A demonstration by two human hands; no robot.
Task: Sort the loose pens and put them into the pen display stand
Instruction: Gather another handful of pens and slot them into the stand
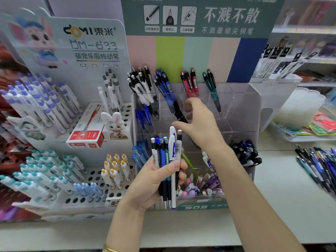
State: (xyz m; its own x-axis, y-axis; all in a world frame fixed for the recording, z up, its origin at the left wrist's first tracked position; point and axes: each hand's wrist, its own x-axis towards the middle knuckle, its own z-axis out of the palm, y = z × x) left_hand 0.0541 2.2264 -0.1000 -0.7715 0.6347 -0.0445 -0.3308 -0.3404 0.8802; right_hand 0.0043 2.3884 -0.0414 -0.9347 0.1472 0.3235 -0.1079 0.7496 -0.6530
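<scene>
The clear acrylic pen display stand (240, 106) stands in the middle of the shelf. Its top row holds black-and-white pens (140, 84), blue pens (163, 82), red pens (190, 82) and teal pens (211, 84) in separate compartments. My left hand (152, 180) grips a bundle of mixed pens (169, 151) upright in front of the stand. My right hand (201, 124) reaches into the top row, thumb and fingers pinched on the dark lower end of a blue-and-black pen (179, 115) in the blue compartment.
A heap of loose pens (320, 166) lies on the shelf at the right. Left of the stand is a white peg display (116, 175) full of capped pens, with a red pen box (85, 135) on it. Lower stand compartments hold more pens and small items.
</scene>
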